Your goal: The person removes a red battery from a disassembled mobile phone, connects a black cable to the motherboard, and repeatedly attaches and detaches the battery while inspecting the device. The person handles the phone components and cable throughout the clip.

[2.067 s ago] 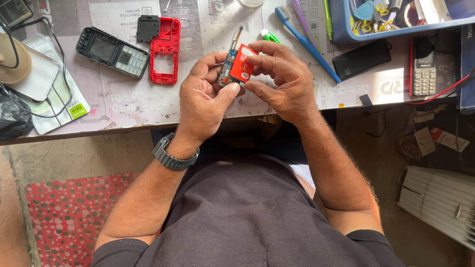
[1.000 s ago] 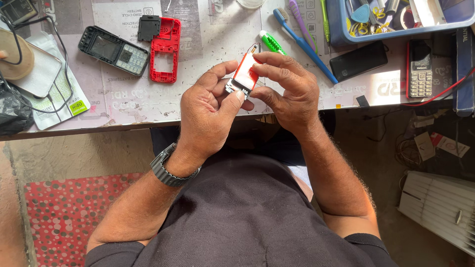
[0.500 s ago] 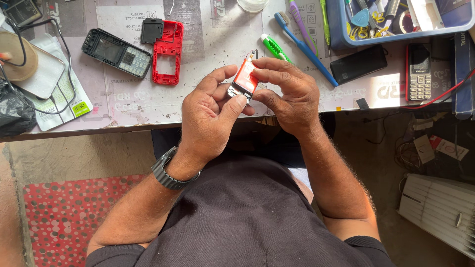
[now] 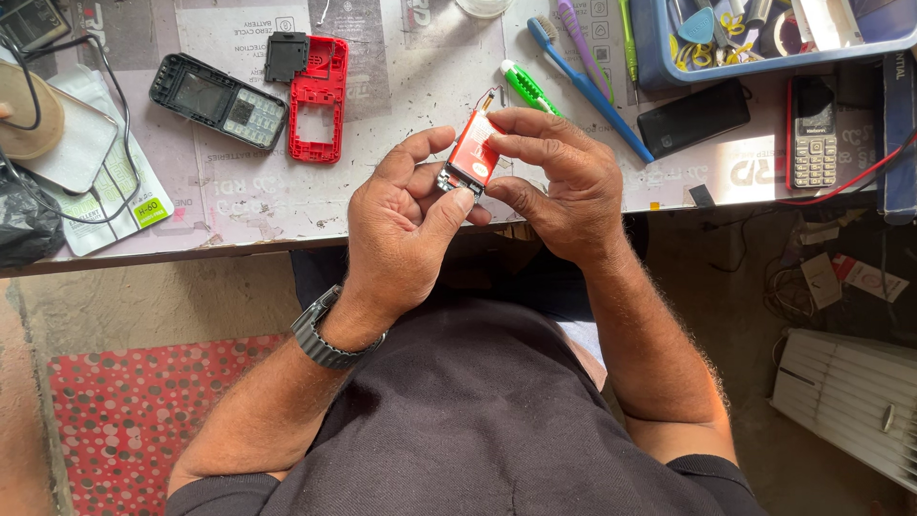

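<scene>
The person is sitting at the near edge of the workbench [image 4: 401, 205], both forearms rising from a dark shirt [image 4: 458, 420]; a dark metal wristwatch [image 4: 325, 334] is circling the left wrist; the left hand [image 4: 406, 225] is curling around the lower end of a small red phone part [image 4: 470, 156], its thumb pressing at the part's grey bottom edge and its fingers closing behind it; the right hand [image 4: 559, 186] is meeting it from the other side, fingertips pinching the part's upper end from above, so the part is sitting between the two hands, tilted, just above the bench's near edge; both hands are closed narrowly on it.

Just beyond the hands a green-handled tool [image 4: 525, 88] is lying on the bench, with a blue toothbrush [image 4: 587, 86] slanting beside it; toward the far left a red phone frame [image 4: 317, 100] is lying flat, a small black cover [image 4: 286, 55] touching its top corner, and a black keypad phone body [image 4: 218, 99] is resting just left of it; toward the right a black rectangular phone [image 4: 693, 117] is lying near a keypad phone [image 4: 814, 132]; along the far right edge a blue tray [image 4: 659, 57] is holding mixed tools.
</scene>
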